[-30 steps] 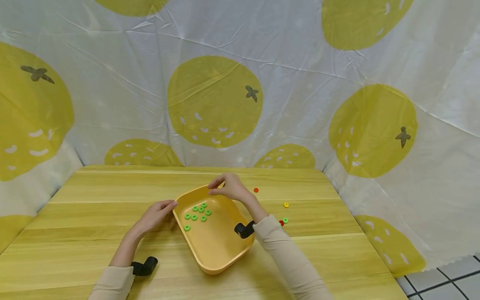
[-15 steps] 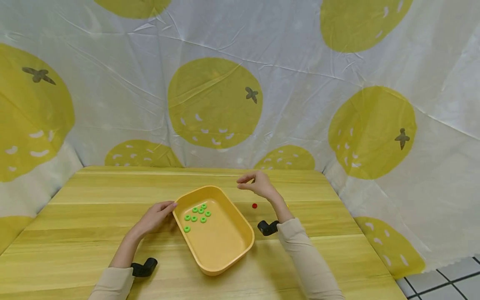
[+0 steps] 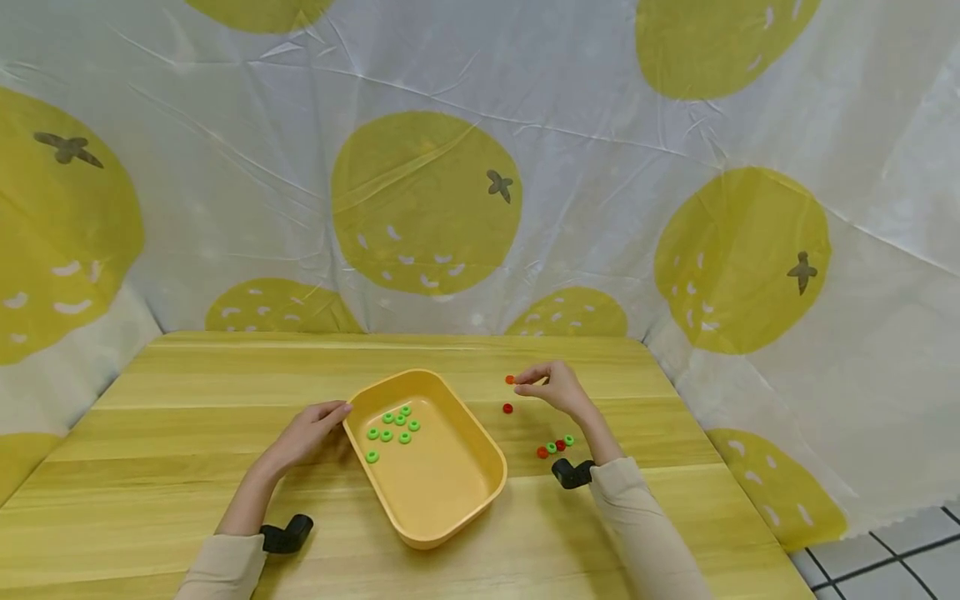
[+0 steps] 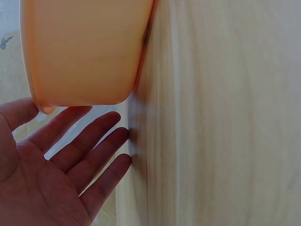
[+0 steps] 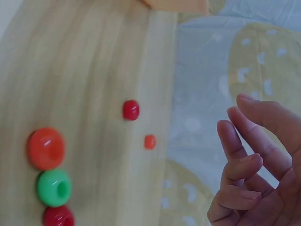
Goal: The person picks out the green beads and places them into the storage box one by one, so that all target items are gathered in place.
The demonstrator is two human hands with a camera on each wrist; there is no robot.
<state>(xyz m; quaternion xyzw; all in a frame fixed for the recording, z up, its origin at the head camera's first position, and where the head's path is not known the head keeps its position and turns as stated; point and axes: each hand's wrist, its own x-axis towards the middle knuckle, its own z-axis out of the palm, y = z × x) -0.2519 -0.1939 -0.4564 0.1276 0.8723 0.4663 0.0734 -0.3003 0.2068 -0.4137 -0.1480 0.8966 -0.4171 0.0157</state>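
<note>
In the head view, a yellow-orange plastic tray [image 3: 450, 492] stands on the table with several green beads [image 3: 386, 435] inside, toward its far left. My left hand [image 3: 307, 433] pinches the tray's left corner; the left wrist view has the thumb on the rim and the index finger against the outer wall. My right hand [image 3: 555, 390] hovers right of the tray, thumb and fingers apart, holding nothing. Just beyond its fingertips lies an orange bead [image 3: 510, 379]. Nearer sits a red bead [image 3: 507, 408]. Both beads also show in the right wrist view.
Below the right forearm, a short row of beads lies on the table: an orange bead [image 3: 542, 452], a green bead [image 3: 551, 447], a red bead [image 3: 560, 445] and another green bead [image 3: 569, 439]. A patterned cloth [image 3: 585, 208] hangs behind the table [image 3: 225, 375].
My right hand has moved right from over the tray, then slightly lower, near the orange bead. The bead row has come into view. My left hand and the tray stay put.
</note>
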